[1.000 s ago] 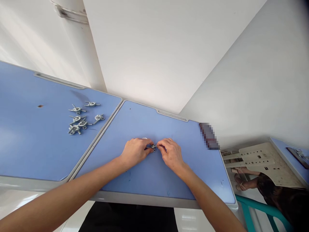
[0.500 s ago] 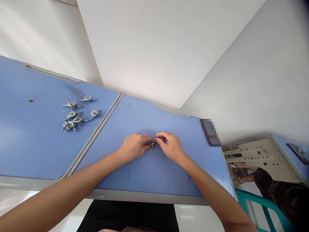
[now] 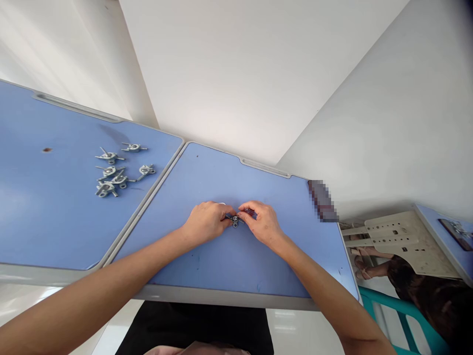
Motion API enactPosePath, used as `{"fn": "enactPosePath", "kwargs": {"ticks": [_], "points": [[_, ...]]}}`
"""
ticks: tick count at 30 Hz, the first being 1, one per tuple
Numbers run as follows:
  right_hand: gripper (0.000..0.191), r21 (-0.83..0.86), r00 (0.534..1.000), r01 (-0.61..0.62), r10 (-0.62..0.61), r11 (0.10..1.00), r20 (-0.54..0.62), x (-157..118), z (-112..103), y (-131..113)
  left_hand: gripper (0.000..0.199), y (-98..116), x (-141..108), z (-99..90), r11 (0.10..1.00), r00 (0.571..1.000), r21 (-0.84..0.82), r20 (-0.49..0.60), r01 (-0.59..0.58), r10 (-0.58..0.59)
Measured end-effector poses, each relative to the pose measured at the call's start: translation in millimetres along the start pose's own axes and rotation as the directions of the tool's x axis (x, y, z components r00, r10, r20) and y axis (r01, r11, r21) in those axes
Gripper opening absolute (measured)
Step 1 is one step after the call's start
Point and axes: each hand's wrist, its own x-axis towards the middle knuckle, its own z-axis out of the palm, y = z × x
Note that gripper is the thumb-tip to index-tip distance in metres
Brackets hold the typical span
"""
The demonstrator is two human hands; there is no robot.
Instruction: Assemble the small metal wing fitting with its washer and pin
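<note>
Small dark-and-silver metal fitting with stubby projecting arms (image 3: 235,220): sits between the hands, at or just above the right-hand blue desktop with grey edging (image 3: 221,268); contact with the surface can't be made out.

Left hand (image 3: 205,222): thumb and fingers closed, pinching the fitting's left arm. Right hand (image 3: 260,223): thumb and index nearly together at the fitting's far right side; whether they grip a part or only touch it, cannot tell.

Risks, my judgement: the left pinch takes in only a short arm, so a sideways push from the right fingertips could twist the fitting loose. Any loose small part could skip across the smooth top, perhaps over the near edge.

Counts: one fitting at the hands. Six silver-grey metal fittings with thin projecting arms (image 3: 147,170) on the left-hand blue desktop (image 3: 55,212), grouped toward its right side, some touching or overlapping. Desktops: three, the third partly visible at far right, bearing one dark flat tray (image 3: 451,234) with metal pieces too small to count. One dark, pixelated rectangular object (image 3: 322,202) at the right-hand desktop's far right corner.
</note>
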Motion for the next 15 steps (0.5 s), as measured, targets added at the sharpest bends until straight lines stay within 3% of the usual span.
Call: {"fn": "enactPosePath", "kwargs": {"ticks": [5,10,15], "points": [[0.005,-0.107,0.998,0.044,-0.048,0.993,-0.035,-9,2,0,0.021,5,-1,-2.1,0.999,1.000,0.026,0.010,0.027,-0.028],[0.010,-0.186,0.995,-0.050,0.032,0.981,-0.096,-19,9,-13,0.020,9,-2,-3.8,0.997,0.997,0.036,0.019,0.074,-0.074],[0.010,-0.161,0.983,-0.181,0.173,0.970,-0.065,-22,13,-22,0.021,10,-3,-4.9,0.996,0.997,0.039,0.018,0.075,-0.076]]}}
